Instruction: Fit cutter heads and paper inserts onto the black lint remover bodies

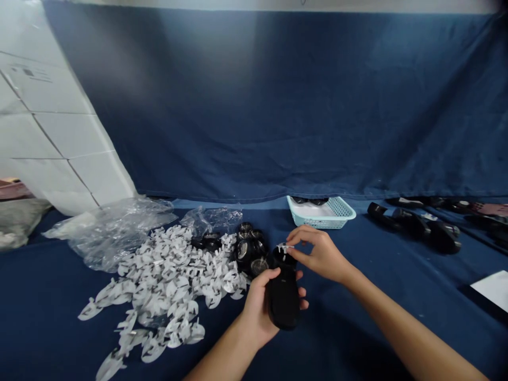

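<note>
My left hand (pixel 260 307) is wrapped round a black oblong device body (pixel 283 296), held upright over the blue cloth. My right hand (pixel 319 253) is closed in a pinch on a small white film tab (pixel 284 246) at the top end of that body. Just left of the hands sits a cluster of round black head parts (pixel 250 248). A wide heap of white peeled film pieces (pixel 166 286) spreads across the cloth to the left.
Crumpled clear plastic bags (pixel 115 227) lie behind the heap. A light blue basket (pixel 322 212) stands at the back centre. Several black device bodies (pixel 416 225) lie at the right. White cartons (pixel 51 132) stack at the left; a white sheet (pixel 494 288) at the right edge.
</note>
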`<move>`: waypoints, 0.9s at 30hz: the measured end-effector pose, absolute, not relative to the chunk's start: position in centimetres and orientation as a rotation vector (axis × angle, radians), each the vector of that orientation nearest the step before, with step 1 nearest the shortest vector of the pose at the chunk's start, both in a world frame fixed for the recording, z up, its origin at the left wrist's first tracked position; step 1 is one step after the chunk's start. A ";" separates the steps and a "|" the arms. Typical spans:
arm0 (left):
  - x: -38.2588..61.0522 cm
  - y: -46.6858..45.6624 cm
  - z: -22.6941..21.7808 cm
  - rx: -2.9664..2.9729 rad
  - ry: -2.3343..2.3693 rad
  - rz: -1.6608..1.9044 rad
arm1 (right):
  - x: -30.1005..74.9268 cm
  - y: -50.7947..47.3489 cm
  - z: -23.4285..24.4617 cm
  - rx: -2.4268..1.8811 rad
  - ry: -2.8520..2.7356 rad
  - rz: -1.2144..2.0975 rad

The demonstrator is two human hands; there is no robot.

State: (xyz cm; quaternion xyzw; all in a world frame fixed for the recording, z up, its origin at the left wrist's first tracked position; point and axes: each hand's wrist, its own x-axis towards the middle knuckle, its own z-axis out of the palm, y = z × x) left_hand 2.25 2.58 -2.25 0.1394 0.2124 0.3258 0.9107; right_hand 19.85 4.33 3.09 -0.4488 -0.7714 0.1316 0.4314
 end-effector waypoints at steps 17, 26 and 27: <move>2.6 2.4 -2.3 0.348 0.449 0.685 | 21.0 3.1 5.6 -1.100 -2.231 0.402; 2.6 2.5 -2.4 0.420 0.477 0.666 | 21.3 3.1 5.6 -1.092 -2.296 0.280; 2.6 2.5 -2.4 0.424 0.476 0.665 | 21.3 3.2 5.6 -1.093 -2.297 0.267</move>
